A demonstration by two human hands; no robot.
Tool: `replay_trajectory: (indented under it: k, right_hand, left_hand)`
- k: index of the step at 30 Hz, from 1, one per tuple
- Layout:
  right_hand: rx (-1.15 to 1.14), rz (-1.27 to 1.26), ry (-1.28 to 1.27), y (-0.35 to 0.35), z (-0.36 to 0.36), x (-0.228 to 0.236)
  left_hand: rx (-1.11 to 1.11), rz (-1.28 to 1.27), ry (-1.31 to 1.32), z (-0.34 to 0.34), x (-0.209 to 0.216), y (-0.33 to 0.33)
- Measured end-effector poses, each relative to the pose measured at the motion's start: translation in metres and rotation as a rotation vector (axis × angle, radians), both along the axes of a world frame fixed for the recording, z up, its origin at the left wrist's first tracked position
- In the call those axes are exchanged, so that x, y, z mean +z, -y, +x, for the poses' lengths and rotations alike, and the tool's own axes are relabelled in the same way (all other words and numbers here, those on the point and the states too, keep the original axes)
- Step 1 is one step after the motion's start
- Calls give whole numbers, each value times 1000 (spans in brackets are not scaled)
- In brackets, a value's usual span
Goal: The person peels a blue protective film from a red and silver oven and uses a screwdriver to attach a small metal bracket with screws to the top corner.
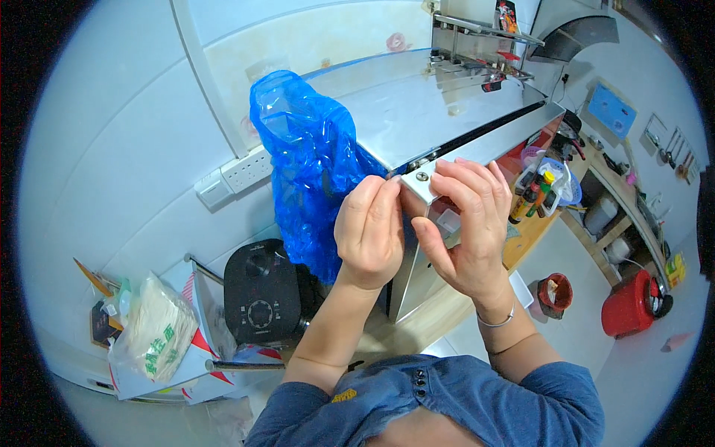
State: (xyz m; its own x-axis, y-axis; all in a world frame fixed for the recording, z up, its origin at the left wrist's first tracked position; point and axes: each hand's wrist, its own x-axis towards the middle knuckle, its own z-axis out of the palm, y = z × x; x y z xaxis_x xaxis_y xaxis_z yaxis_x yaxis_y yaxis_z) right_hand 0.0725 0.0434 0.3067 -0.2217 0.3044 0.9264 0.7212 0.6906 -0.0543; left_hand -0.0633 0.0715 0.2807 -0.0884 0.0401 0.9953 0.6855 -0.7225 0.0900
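Observation:
A shiny metal cabinet [387,127] stands in front of me, with a white corner bracket [418,179] and a screw at its near corner. My left hand [371,237] is closed in a pinch at the left side of that bracket. What its fingertips hold, if anything, is hidden. My right hand [474,231] rests its bent fingers on the front edge just right of the screw, thumb spread apart and holding nothing. A crumpled blue plastic bag [309,171] hangs over the cabinet's left edge, right behind my left hand.
To the left, a black appliance [262,294] stands below a white power strip [242,173], beside a clear bag of pale noodles [160,328]. Sauce bottles [530,197] stand at the right. A red bin [555,295] and a red bucket [627,305] are on the floor.

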Motion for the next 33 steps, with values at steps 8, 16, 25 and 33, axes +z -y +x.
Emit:
replay_trajectory:
  k: [8,16,25,33]
  right_hand:
    - [0,11,18,-2,3,-1]
    - [0,3,5,0,1,1]
    - [13,-4,-3,0,3,-1]
    - [27,-16,-7,2,4,-1]
  left_hand:
    - [-2,3,26,-2,0,0]
    - [-10,26,-36,-10,7,0]
    - [29,-56,-72,-4,15,2]
    - [171,-85,-140,0,20,2]
